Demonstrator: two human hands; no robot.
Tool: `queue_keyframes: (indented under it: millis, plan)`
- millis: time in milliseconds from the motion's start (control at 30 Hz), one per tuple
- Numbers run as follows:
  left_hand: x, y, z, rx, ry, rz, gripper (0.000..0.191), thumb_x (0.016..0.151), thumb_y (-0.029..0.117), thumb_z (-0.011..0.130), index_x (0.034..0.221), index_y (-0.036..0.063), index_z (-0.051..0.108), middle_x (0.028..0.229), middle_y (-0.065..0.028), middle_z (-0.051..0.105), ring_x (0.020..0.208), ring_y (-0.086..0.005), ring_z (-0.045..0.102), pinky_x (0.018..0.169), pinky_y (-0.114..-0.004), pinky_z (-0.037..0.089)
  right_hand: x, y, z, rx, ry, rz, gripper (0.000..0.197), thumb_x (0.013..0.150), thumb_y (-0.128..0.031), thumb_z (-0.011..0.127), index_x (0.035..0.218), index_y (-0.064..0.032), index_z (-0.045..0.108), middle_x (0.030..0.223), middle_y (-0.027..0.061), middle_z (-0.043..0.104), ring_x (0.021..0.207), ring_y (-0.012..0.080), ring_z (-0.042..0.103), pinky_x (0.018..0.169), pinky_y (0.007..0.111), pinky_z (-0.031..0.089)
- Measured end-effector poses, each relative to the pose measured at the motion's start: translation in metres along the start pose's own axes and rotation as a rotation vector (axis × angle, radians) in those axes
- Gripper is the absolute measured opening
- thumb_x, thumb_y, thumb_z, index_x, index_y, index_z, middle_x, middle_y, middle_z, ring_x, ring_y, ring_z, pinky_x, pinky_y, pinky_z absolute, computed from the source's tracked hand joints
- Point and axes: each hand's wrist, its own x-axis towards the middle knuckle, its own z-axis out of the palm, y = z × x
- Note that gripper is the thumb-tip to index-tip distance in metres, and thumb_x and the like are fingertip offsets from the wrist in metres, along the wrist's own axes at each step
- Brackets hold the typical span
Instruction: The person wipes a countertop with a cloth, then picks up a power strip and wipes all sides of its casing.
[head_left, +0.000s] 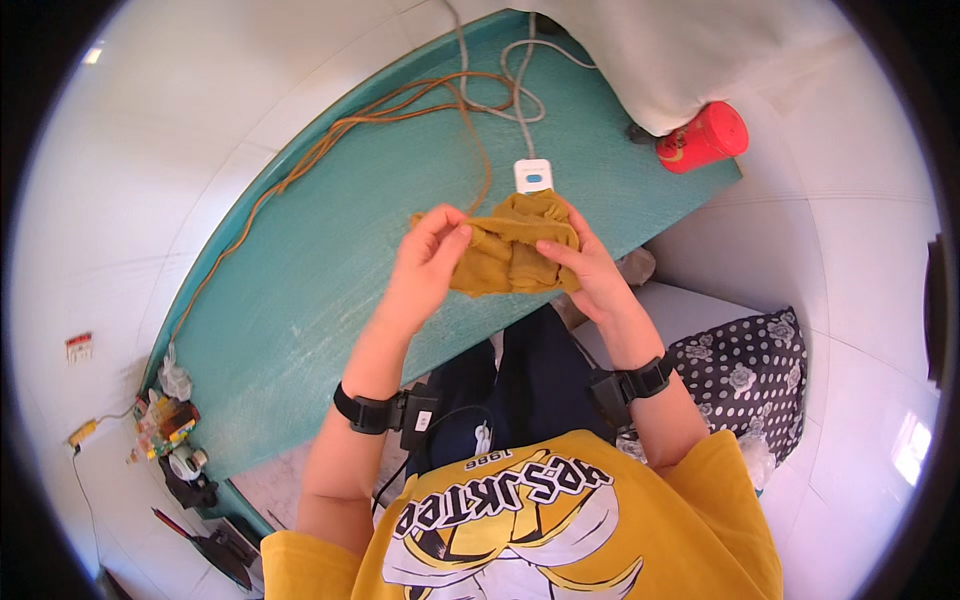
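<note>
A mustard-yellow knit cloth (517, 255), partly folded, is held up between both hands above the near edge of a teal-painted wooden table (360, 232). My left hand (435, 259) pinches the cloth's upper left edge between thumb and fingers. On the other side, my right hand (589, 262) grips the right part, with the thumb on the front and the fingers behind. What kind of garment or cloth it is, I cannot tell. Just beyond it lies a white power strip (533, 175), its near end hidden by the cloth.
A brown cord (300, 161) runs along the table's far edge, tangled with a grey cable (529, 120) at the back. A red canister (701, 139) stands at the right by a pale draped cloth (675, 52). Small items crowd the left end. A polka-dot cushion (742, 375) lies right.
</note>
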Motion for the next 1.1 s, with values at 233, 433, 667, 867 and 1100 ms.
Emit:
queue_keyframes:
  millis: [233,433,667,867,1100]
  plan:
    - [-0.061,-0.002,-0.068,-0.708,-0.034,-0.081,0.015,0.096,0.017,0.052,0.106,0.0057,0.056,0.1,-0.0005,0.062,0.094,-0.0101,0.059,0.08,-0.027,0.048,0.006,0.048,0.044,-0.475,-0.145,0.087,0.026,0.094,-0.012,0.057,0.12,-0.0067,0.058,0.106,-0.0007,0.062,0.101,0.0081,0.056,0.086,0.024,0.044]
    - [-0.116,-0.018,-0.133,-0.461,0.011,-0.148,0.026,0.09,0.009,0.06,0.114,0.0011,0.056,0.106,-0.0031,0.062,0.095,-0.0122,0.06,0.083,-0.027,0.048,0.032,0.095,0.077,-0.531,-0.125,-0.121,0.015,0.097,-0.016,0.052,0.094,-0.0035,0.06,0.084,-0.0037,0.058,0.079,0.0054,0.051,0.071,0.022,0.042]
    - [-0.13,-0.066,-0.166,-0.072,-0.028,-0.316,0.022,0.082,0.009,0.068,0.101,-0.0008,0.064,0.111,-0.0048,0.062,0.097,-0.0124,0.058,0.085,-0.027,0.045,0.077,0.151,0.086,-0.712,-0.024,-0.155,0.018,0.095,-0.018,0.054,0.099,-0.003,0.064,0.088,0.0,0.063,0.08,0.0101,0.058,0.072,0.024,0.046]
    - [-0.102,-0.085,-0.123,0.166,0.118,0.329,0.014,0.081,0.006,0.069,0.094,0.0012,0.063,0.108,-0.0068,0.064,0.095,-0.0163,0.059,0.087,-0.03,0.045,0.061,0.227,0.096,-0.842,-0.332,-0.026,0.019,0.088,-0.014,0.059,0.102,-0.0025,0.064,0.088,0.0136,0.067,0.081,0.0244,0.064,0.073,0.035,0.05]
    - [-0.049,-0.114,-0.022,0.411,0.277,0.372,0.024,0.075,-0.004,0.067,0.097,0.0012,0.06,0.104,-0.0123,0.059,0.099,-0.0282,0.059,0.082,-0.032,0.049,0.011,0.141,-0.005,-1.104,0.322,-0.622,0.009,0.085,-0.006,0.06,0.094,-0.0033,0.064,0.089,0.0136,0.063,0.085,0.0313,0.06,0.074,0.038,0.048]
